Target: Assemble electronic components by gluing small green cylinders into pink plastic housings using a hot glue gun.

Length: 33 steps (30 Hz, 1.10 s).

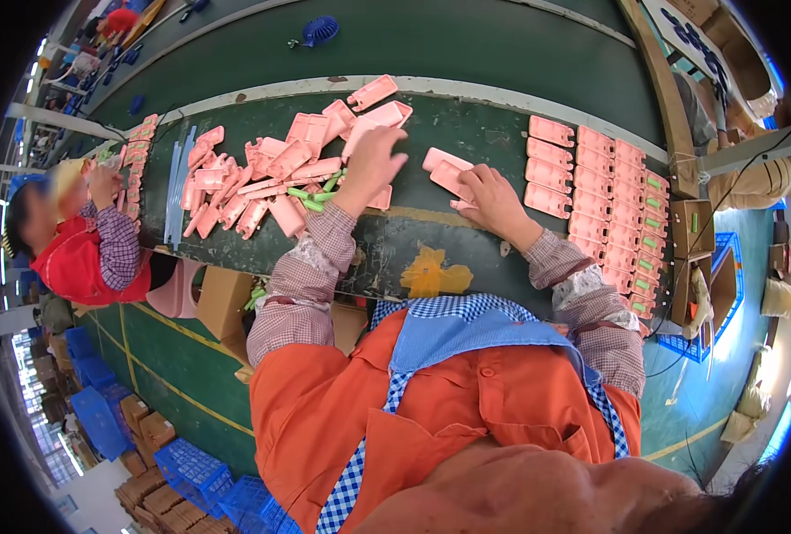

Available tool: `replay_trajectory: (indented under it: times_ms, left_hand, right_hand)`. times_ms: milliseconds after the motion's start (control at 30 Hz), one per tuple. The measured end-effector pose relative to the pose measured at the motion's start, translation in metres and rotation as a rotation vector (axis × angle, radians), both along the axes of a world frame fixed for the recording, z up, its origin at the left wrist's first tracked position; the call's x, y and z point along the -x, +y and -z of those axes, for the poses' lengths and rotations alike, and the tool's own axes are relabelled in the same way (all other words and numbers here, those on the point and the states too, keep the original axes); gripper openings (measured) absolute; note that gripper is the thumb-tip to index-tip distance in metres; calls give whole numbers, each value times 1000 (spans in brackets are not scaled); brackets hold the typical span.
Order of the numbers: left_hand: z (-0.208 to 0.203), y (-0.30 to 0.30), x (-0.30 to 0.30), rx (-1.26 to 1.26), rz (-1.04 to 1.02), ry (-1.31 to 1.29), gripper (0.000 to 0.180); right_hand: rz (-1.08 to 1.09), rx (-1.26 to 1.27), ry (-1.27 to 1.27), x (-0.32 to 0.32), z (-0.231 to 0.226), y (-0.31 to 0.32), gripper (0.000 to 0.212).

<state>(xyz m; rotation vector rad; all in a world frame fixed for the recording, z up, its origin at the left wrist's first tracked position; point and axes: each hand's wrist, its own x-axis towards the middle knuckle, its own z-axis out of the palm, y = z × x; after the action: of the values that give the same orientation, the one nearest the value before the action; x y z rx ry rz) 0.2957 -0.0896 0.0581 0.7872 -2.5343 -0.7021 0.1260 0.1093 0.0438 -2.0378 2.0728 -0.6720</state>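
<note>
and there's the left hand (373,169) at the right end of the heaped pink shells (290,160), thumb and fingers apart! over here the right hand (493,203) has its fingers clamped on a pink casing (449,177), between that heap and the neat pink rows (591,182); small green pieces (298,192) lie beside the left wrist, on the green table (476,133).

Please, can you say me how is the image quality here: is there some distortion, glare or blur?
Head view: strong fisheye, the far edge of the workbench bows and black fills the corners; head view: pale glare on the floor at right, bright panes washed out at lower left; head view: the pink parts look fairly sharp.
</note>
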Motion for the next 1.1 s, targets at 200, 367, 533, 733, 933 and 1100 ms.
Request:
replay_trajectory:
  times_ms: [200,367,533,733,933,1100]
  left_hand:
    - [21,33,28,185,381,-58,54]
    - [26,26,44,307,429,-36,41]
    - [23,24,46,343,478,-133,40]
    - [27,20,52,95,372,-172,45]
    - [28,24,45,-105,222,-170,29]
    - [11,41,24,237,87,-136,19]
  right_hand:
    - [51,131,-101,5,5,23,31]
    - [122,142,-249,8,-20,47,27]
    - [42,100,-262,8,-31,89,30]
    - [-72,32,-175,-2,-27,104,35]
    - [54,179,-96,4,-4,64,40]
    - [219,-112,110,7,1,34,39]
